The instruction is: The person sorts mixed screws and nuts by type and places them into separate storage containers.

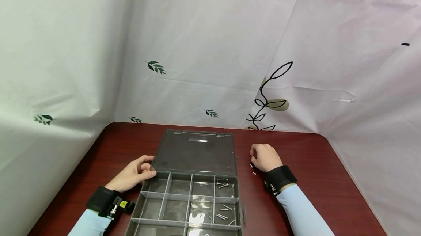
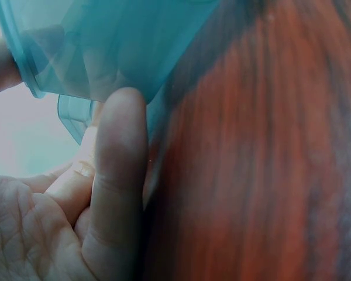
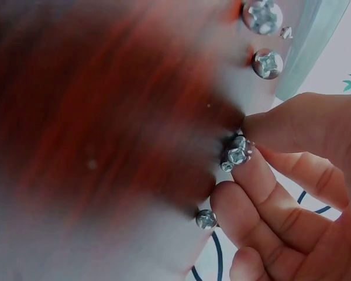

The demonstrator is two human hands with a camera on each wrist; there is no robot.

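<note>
The left hand (image 1: 133,173) grips the left side of the case (image 1: 175,208) by the hinge, thumb against its wall and fingers curled about the edge. The case stands open on the table (image 1: 315,163), its lid (image 1: 194,155) laid back toward the far side. Screws (image 1: 223,217) lie in the right-hand column of compartments. To the case's right, the right hand (image 1: 266,157) is low over the table, thumb and forefinger pinching a small cluster of screws (image 3: 238,153); loose screws (image 3: 267,63) stand head-up just beside its fingers.
</note>
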